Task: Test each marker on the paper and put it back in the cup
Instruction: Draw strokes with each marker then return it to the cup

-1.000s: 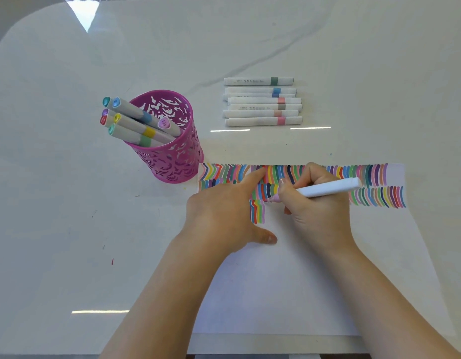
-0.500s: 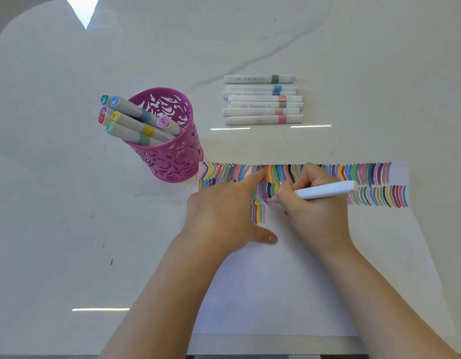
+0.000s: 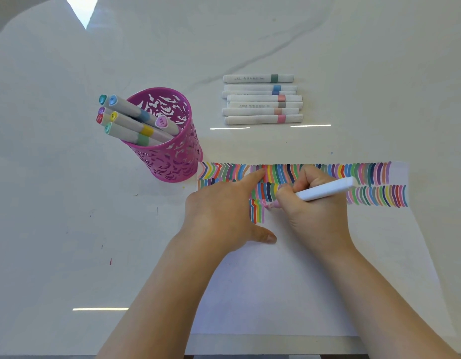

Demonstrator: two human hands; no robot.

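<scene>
Centre of frame: white marker [image 3: 325, 190], pinched near its pink tip by right grip [image 3: 315, 211], closed round the barrel; tip down on paper [image 3: 302, 281]. Left grip [image 3: 224, 213] flat, pressing the sheet to the surface [image 3: 68, 203]. Judged light, rigid, smooth, apt to roll. Best taken mid-barrel for return to pink cup [image 3: 172, 161], upper left. Row of markers [image 3: 261, 99] above the paper.

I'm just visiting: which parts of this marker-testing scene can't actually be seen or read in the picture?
All in the head view.
Some strokes on the paper: covered by the left hand and right hand.
Front of the held marker: wrapped inside the right hand.
Lower ends of the stored markers: behind the cup wall.
Print on the loose markers: too small, blurred.
</scene>
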